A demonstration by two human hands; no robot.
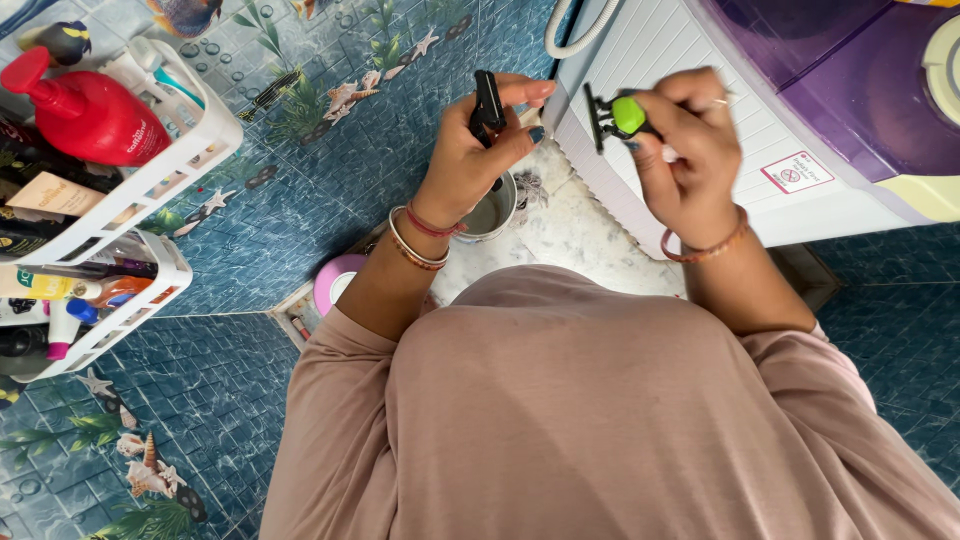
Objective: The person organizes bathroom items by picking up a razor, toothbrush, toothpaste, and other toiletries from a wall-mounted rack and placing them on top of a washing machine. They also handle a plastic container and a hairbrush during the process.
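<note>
My left hand (pixel 480 140) is raised in front of my chest and grips a small black clip-like object (pixel 488 102) between thumb and fingers. My right hand (pixel 690 140) holds a black hair claw clip with a bright green middle (pixel 618 115), teeth pointing left. The two hands are apart, about a hand's width from each other. Bangles sit on both wrists. Below the left hand a small white cup (pixel 492 212) stands on the pale marbled floor (pixel 580 240). My pinkish-brown top fills the lower part of the view.
A white wall rack (pixel 205 150) at left holds a red pump bottle (pixel 85 115) and several tubes and bottles. A white and purple washing machine (pixel 800 110) stands at right. A pink-rimmed round object (pixel 335 282) lies near my left forearm. Blue sea-pattern tiles cover the walls.
</note>
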